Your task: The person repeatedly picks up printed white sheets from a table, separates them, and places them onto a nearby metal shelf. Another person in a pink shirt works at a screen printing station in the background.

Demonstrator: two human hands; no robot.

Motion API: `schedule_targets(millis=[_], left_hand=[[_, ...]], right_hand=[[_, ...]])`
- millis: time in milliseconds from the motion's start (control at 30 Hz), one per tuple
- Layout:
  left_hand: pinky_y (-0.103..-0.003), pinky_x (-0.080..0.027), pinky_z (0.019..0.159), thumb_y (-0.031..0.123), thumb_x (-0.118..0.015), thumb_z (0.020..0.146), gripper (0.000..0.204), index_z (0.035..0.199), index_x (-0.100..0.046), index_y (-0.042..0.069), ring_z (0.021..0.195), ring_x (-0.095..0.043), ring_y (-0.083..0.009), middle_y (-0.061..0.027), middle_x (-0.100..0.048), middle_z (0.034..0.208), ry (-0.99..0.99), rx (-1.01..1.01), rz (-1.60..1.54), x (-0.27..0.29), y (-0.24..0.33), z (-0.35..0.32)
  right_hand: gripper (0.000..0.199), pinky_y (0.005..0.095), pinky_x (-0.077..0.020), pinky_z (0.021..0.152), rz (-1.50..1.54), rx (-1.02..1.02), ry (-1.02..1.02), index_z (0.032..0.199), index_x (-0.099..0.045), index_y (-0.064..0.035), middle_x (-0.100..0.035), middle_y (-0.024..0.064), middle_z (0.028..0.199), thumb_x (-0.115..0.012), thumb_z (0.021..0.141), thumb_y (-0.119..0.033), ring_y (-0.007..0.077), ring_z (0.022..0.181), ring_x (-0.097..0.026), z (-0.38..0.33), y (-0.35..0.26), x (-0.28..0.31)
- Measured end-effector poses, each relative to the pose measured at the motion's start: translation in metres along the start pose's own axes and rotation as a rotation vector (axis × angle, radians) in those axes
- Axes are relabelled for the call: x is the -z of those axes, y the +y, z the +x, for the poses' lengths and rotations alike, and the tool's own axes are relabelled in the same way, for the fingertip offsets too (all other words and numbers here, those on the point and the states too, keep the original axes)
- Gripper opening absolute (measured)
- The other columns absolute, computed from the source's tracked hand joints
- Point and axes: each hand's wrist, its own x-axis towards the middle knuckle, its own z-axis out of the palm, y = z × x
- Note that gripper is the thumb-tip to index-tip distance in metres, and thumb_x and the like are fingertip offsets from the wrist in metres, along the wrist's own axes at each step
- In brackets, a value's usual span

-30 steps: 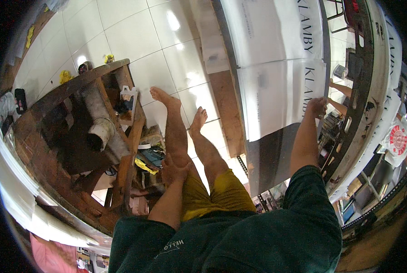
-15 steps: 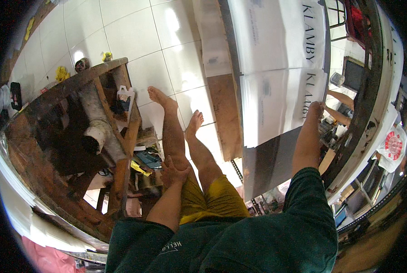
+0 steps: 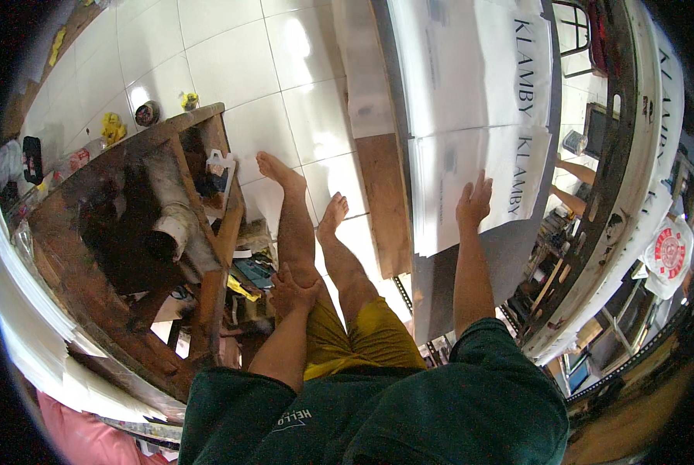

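1. The right hand (image 3: 475,203) was open, its fingers stretched toward the far side and lying nearly together, with nothing gripped. It was over the near white printed sheet (image 3: 449,190); at this angle I could not tell whether the palm pressed on it or hung just above.
2. That near sheet lay flat on a long dark grey board (image 3: 511,246) to the person's right, dark lettering along its right side. The far white printed sheet (image 3: 475,66) lay beyond it on the same board, their edges meeting.
3. The left hand (image 3: 293,294) rested on the left leg (image 3: 296,225) around the knee, fingers loosely spread, with no object in it.
4. A brown wooden plank (image 3: 383,205) ran along the left of the board, above the white tiled floor (image 3: 234,58).
5. On the left stood a dark wooden frame (image 3: 155,132) with a pale pipe (image 3: 176,225) inside.
6. On the right, beyond the board, were another person's bare limbs (image 3: 572,203), a slotted dark rail (image 3: 595,213) and a white plastic bag (image 3: 667,260) with a round red print.
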Motion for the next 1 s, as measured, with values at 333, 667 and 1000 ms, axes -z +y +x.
schedule_targets(millis=[333,667,1000], left_hand=[[-0.05,-0.038,0.088,0.061,-0.068,0.05,0.103,0.133,-0.024,0.019,0.114,-0.04,-0.035,-0.0162,-0.029,0.131,0.073,-0.026,-0.041,0.005,-0.01,0.028],[-0.047,-0.033,0.093,0.052,-0.059,0.07,0.073,0.126,-0.039,0.009,0.114,-0.04,-0.0337,-0.0195,-0.039,0.126,0.182,-0.656,-0.447,0.103,0.028,-0.012],[-0.03,-0.042,0.076,0.044,-0.06,0.077,0.063,0.124,-0.04,0.007,0.083,-0.053,-0.0189,-0.012,-0.053,0.103,0.068,-1.292,-0.745,0.452,0.036,-0.193]], right_hand=[[0.054,0.0543,-0.0203,0.096,0.05,-0.222,-0.197,0.136,-0.018,-0.0184,-0.015,0.0218,0.138,-0.039,0.088,-0.033,0.0343,0.128,-0.017,0.018,-0.042,0.033],[0.048,0.0366,-0.0361,0.087,0.399,0.166,-0.926,0.127,-0.036,-0.0077,-0.041,0.0167,0.123,-0.049,0.086,-0.026,0.0221,0.107,-0.045,-0.042,-0.114,0.116],[0.039,0.026,-0.0454,0.066,0.879,0.611,-0.816,0.113,-0.049,-0.0034,-0.058,0.0102,0.084,-0.058,0.078,-0.019,0.0174,0.075,-0.055,0.193,-0.33,0.263]])
